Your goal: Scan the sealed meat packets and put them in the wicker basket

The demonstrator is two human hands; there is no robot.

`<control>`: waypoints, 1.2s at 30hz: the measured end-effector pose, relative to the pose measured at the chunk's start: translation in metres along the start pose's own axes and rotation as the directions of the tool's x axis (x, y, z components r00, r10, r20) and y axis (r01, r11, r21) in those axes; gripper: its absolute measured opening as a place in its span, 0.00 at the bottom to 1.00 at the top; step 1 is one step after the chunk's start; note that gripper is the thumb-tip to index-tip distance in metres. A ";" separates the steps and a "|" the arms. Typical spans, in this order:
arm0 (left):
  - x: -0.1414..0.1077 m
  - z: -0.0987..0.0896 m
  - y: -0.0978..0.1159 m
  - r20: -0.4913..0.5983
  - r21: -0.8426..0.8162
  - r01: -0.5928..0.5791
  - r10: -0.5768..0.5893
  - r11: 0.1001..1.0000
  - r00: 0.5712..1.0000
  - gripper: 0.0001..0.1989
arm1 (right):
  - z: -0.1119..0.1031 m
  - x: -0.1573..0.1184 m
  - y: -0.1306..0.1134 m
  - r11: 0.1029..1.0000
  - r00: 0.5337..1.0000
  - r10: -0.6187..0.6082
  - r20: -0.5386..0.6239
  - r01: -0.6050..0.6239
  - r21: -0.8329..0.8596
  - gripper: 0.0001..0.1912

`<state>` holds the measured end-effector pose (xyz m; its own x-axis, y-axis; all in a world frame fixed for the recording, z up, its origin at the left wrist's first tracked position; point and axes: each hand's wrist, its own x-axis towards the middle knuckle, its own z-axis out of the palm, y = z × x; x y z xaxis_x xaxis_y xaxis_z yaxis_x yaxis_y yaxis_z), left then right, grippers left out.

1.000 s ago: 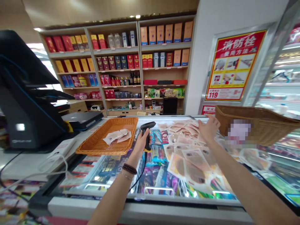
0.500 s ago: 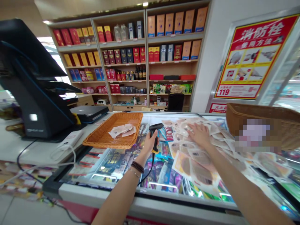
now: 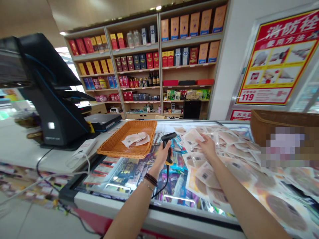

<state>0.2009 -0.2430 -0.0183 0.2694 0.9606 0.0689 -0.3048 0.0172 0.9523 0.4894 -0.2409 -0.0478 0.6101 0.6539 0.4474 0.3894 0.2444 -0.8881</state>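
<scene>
My left hand (image 3: 163,153) is wrapped round the grip of a black barcode scanner (image 3: 169,136), its cable trailing down across the glass. Between the fingers of my right hand (image 3: 207,145) is the edge of a flat, pale packet (image 3: 192,138), tilted up a little over the pile. Many similar clear packets (image 3: 231,136) with brownish round contents lie spread beneath and around that hand. Left of the scanner stands an orange wicker basket (image 3: 104,150) with a few pale packets (image 3: 136,138) in it.
The glass-topped freezer (image 3: 139,174) under my arms shows colourful wrapped goods inside. A black checkout terminal (image 3: 57,109) stands at left, with a white cable (image 3: 86,162) near it. A brown basket (image 3: 259,116) sits at right. Shelves of boxes (image 3: 159,66) line the back.
My right hand, spread flat on the pile before, has now pinched a packet and raised its edge. The left hand keeps hold of the scanner. The view has turned slightly left.
</scene>
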 end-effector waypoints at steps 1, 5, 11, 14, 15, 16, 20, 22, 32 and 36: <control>0.000 0.002 -0.001 0.014 0.004 -0.008 0.008 1.000 1.000 0.37 | 0.000 0.000 -0.001 0.997 0.998 0.067 -0.014 -0.067 0.037 0.30; -0.002 0.010 -0.005 0.077 0.018 -0.046 0.045 0.999 0.996 0.36 | 0.001 0.003 -0.008 0.985 0.985 0.137 -0.109 -0.124 0.117 0.25; -0.009 0.017 -0.002 0.172 0.043 -0.065 0.057 0.997 0.983 0.34 | -0.003 0.008 -0.013 0.977 0.972 0.130 -0.196 -0.092 0.194 0.32; -0.011 0.019 0.000 0.202 0.064 -0.083 0.069 0.994 0.977 0.34 | -0.004 0.006 -0.017 0.975 0.966 0.135 -0.219 -0.090 0.203 0.33; -0.012 0.019 0.000 0.210 0.070 -0.086 0.069 0.994 0.975 0.34 | -0.003 0.004 -0.018 0.975 0.964 0.132 -0.229 -0.084 0.205 0.34; -0.012 0.019 0.001 0.216 0.075 -0.086 0.068 0.993 0.974 0.35 | -0.003 0.003 -0.020 0.975 0.964 0.127 -0.235 -0.078 0.208 0.34; -0.013 0.019 0.001 0.227 0.093 -0.078 0.055 0.993 0.972 0.33 | 0.000 0.000 -0.025 0.973 0.968 0.117 -0.220 -0.068 0.219 0.34; -0.012 0.019 0.000 0.226 0.097 -0.075 0.052 0.992 0.973 0.33 | 0.001 -0.001 -0.026 0.973 0.971 0.116 -0.210 -0.068 0.219 0.34; -0.010 0.017 -0.001 0.253 0.115 -0.110 0.078 0.987 0.964 0.35 | 0.001 -0.003 -0.028 0.970 0.967 0.131 -0.219 -0.079 0.231 0.36; -0.011 0.017 -0.003 0.230 0.097 -0.108 0.084 0.989 0.969 0.36 | 0.001 -0.004 -0.032 0.975 0.963 0.130 -0.235 -0.082 0.205 0.36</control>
<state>0.2143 -0.2582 -0.0164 0.4461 0.8688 0.2150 -0.2420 -0.1142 0.9635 0.4742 -0.2508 -0.0208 0.8009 0.4930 0.3399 0.1885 0.3313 -0.9245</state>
